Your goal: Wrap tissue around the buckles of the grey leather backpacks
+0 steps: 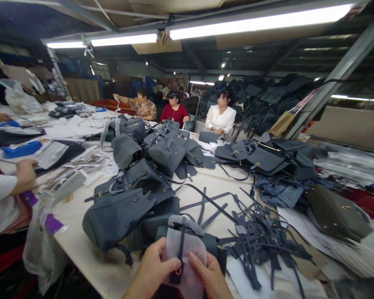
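Note:
Low in the head view, my left hand (pixel 154 265) is closed, its thumb pressing on a narrow dark strap (pixel 182 243) with a gold-coloured buckle at its lower end. The strap lies over a translucent white wrapping sheet (pixel 195 249). My right hand (pixel 208 272) pinches the sheet's right side between thumb and fingers. Behind the sheet is a dark grey-blue bag (pixel 211 242), largely covered, with its handle (pixel 187 224) wrapped in clear film. Left of my hands, another grey-blue bag (pixel 115 218) rests on the table, and a heap of loose straps (pixel 255 236) lies to the right.
More bags (pixel 166 151) are piled mid-table, with another stack (pixel 268 158) at right. A dark olive bag (pixel 336 211) lies at far right. A co-worker's arm (pixel 21 178) reaches in from the left. Several people sit across the white table (pixel 81 249).

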Motion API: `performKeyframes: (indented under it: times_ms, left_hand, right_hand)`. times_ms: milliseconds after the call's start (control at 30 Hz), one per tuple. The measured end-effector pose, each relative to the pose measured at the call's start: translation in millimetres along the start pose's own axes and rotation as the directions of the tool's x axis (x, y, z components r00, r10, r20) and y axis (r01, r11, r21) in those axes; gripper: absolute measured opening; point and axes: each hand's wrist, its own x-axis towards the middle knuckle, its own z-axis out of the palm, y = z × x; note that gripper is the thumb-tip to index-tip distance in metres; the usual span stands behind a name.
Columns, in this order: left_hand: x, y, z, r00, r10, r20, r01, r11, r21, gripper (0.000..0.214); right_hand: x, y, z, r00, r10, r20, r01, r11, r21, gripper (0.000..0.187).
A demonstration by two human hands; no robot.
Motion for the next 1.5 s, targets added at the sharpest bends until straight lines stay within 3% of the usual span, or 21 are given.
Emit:
performKeyframes:
  times_ms: [133,367,467,567,700,767,833,967,1133,1333,1500]
  left_hand:
    - [0,-2,3.0,1.0,0.014,-0.002,-0.014,0.998,0.068,0.016]
    - [-2,9,2.6,1.0,0.019,-0.014,-0.017,0.993,0.115,0.037]
    - [-5,11,5.0,0.999,0.01,-0.035,-0.005,0.99,0.143,0.036]
    - [-5,9,5.4,0.999,-0.015,-0.052,0.019,0.998,0.067,0.031]
    - [-1,3,0.7,0.997,-0.072,0.018,0.074,0.988,-0.137,0.038]
    - [2,0,-1.1,0.993,-0.113,0.042,0.118,0.975,-0.187,0.041]
    - [4,-2,-0.8,0.989,-0.145,0.032,0.149,0.969,-0.195,0.041]
    - [3,0,5.3,0.992,-0.123,-0.024,0.118,0.979,-0.164,0.037]
    - [-1,12,10.4,0.992,-0.1,-0.077,0.09,0.988,-0.121,0.022]
    - [-1,14,7.5,0.996,-0.082,0.031,0.085,0.992,-0.095,0.03]
    - [-4,16,-0.9,0.988,-0.093,0.127,0.111,0.984,-0.141,0.045]
  right_hand:
    - [0,-1,0,1.0,-0.006,-0.024,0.005,0.999,-0.043,0.045]
    - [1,8,-9,0.996,-0.046,-0.073,0.036,0.989,-0.143,0.051]
    - [-1,8,-11,0.998,-0.024,-0.062,0.014,0.986,-0.166,0.051]
    - [-8,-2,-11,0.996,0.007,0.089,-0.004,0.999,-0.035,0.055]
    - [-18,-15,-11,0.933,0.102,0.344,-0.2,0.944,0.263,0.051]
    - [-18,-11,-9,0.944,0.112,0.311,-0.214,0.924,0.317,0.04]
    - [-13,-1,-4,0.976,0.11,0.187,-0.164,0.938,0.306,0.034]
    - [-1,17,11,0.999,0.045,0.015,-0.047,0.981,0.186,0.04]
    - [1,10,18,0.998,-0.059,0.021,0.059,0.998,-0.012,0.038]
    - [-2,3,17,0.999,-0.029,-0.016,0.027,0.993,-0.116,0.047]
    - [-4,3,19,0.995,-0.082,-0.047,0.073,0.983,-0.169,0.046]
